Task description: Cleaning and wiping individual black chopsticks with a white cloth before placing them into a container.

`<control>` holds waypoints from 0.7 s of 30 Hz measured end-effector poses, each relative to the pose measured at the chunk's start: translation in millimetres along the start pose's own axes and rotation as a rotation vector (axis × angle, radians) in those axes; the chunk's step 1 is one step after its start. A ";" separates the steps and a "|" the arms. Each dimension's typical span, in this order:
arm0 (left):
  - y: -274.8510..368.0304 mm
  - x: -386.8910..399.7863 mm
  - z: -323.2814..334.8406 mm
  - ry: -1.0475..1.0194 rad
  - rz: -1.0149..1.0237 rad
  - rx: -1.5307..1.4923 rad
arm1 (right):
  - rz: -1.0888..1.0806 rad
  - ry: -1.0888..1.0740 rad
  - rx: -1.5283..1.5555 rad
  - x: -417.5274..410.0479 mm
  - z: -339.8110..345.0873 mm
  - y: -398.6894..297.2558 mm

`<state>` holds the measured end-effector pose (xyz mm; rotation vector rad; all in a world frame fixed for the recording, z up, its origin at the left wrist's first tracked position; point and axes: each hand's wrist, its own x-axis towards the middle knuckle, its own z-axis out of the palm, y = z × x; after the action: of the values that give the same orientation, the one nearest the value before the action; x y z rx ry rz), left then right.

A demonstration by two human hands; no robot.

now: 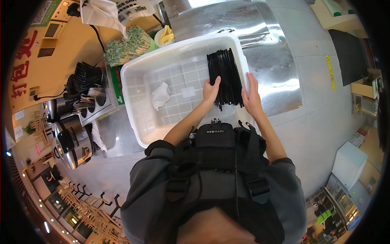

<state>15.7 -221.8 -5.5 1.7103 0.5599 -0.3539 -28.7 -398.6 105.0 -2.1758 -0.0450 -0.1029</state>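
Observation:
A thick bundle of black chopsticks (pixel 225 77) lies at the right end of a white plastic basket (pixel 179 50) with perforated walls. My left hand (pixel 210 92) grips the bundle's left side, its thumb on top and its other fingers mostly hidden. On the opposite side, my right hand (pixel 253 99) is at the basket's right rim. Its fingers lie over the rim, while its thumb is on the inner side, against the outermost chopsticks. A crumpled white cloth or tissue (pixel 161 95) rests on the basket floor further left.
The basket stands on a stainless steel counter (pixel 274 76). Behind it are bundles of paper-wrapped sticks (pixel 137 39) and a tub with a yellow item (pixel 166 36). Leftward stand a utensil holder (pixel 99 106) with spoons and black utensils, and a steel cooker (pixel 73 146).

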 end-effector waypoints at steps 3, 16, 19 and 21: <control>-5.2 6.1 -2.8 0.008 -0.036 -0.021 | 0.003 -0.011 -0.005 1.4 -0.3 -2.8; -7.0 13.8 1.7 -0.217 -0.120 -0.265 | -0.221 0.035 -0.500 5.0 11.2 -32.5; -7.1 11.4 1.1 -0.359 -0.191 -0.611 | -0.234 -0.066 -0.496 8.2 32.6 -39.9; -4.7 11.7 -0.7 -0.392 -0.232 -0.647 | -0.238 -0.061 -0.555 13.8 44.7 -35.4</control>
<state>22.8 -218.5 -15.4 0.9246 0.5091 -0.5854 -14.9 -341.8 109.9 -2.7209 -0.3471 -0.2033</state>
